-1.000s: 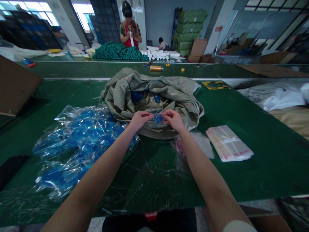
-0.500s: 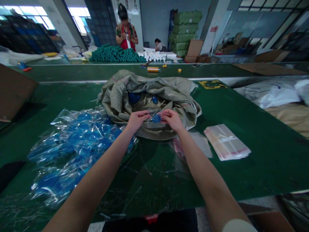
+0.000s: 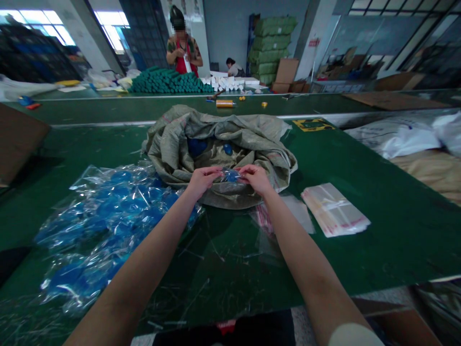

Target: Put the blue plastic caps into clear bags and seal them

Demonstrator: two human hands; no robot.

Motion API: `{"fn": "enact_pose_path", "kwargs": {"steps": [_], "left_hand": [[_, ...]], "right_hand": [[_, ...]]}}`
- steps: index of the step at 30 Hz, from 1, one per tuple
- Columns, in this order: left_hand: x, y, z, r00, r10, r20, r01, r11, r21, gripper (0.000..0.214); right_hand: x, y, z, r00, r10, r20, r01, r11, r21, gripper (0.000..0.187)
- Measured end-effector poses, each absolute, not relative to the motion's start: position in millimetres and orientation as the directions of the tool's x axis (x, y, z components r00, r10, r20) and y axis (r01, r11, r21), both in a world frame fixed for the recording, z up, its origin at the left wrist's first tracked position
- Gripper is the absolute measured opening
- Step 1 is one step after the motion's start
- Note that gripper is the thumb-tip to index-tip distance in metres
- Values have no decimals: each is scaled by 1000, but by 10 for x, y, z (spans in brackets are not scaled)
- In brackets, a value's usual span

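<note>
Pinching a blue packet [image 3: 231,176] between left hand [image 3: 202,181] and right hand [image 3: 256,179], grip on its edges, above a woven sack [image 3: 169,144]

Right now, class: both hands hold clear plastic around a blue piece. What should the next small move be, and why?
Probably press the clear plastic bag closed around the blue piece, since the left hand and right hand both pinch it and bagged blue pieces lie nearby.
</note>
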State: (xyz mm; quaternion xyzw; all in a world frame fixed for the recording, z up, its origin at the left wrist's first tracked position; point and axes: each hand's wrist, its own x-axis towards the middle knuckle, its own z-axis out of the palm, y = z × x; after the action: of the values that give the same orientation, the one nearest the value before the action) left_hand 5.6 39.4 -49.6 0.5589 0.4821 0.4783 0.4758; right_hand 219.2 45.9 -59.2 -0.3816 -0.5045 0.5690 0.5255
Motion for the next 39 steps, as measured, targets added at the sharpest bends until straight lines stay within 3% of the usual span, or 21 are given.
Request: {"fn": "enact_pose_path", "kwargs": {"steps": [13, 21, 39], "left_hand": [[26, 373, -464, 67, 997, 29, 63, -34, 997, 38], [18, 383, -509, 96, 994, 46, 79, -54, 995, 18], [38, 355, -546, 158, 986, 61, 128, -82, 988, 13]], "right_hand": [[2239, 421, -641, -296, 954, 51, -269, -32, -963, 27], [2220, 442, -710, -279, 959, 54, -267, -23, -964, 14], [2184, 455, -805, -260, 965, 31, -294, -48, -955, 5]]}}
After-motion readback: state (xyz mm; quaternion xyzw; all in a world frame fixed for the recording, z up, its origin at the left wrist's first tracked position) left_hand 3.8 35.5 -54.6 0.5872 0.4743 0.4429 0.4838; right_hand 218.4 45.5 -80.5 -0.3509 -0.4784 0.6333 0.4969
